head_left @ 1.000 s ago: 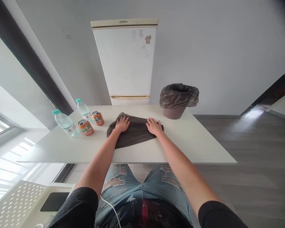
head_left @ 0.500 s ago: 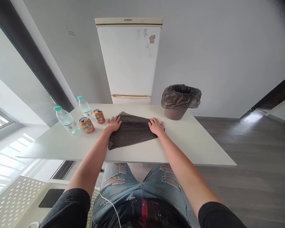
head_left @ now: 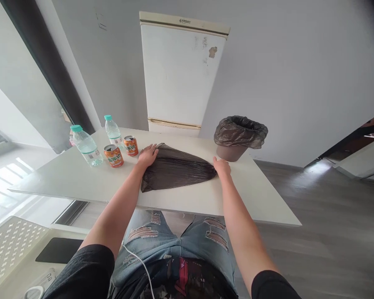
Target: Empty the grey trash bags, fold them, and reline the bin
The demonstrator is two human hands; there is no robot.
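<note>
One bin bag (head_left: 177, 170) lies flat on the table (head_left: 262, 195), wide end left, narrow end right. My left hand (head_left: 147, 155) is spread flat on its far-left corner and my right hand (head_left: 222, 167) is flat at the narrow tip, neither gripping anything. Even palm pressure outward should smooth it best; mind the cans (head_left: 114, 155) just left and the bin (head_left: 240, 133) just past my right hand.

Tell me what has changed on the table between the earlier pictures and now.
Both hands slid apart across the dark bag: the left hand to its left edge, the right hand to its right tip. Both stay flat. The bottles, cans and bin stayed put.
</note>
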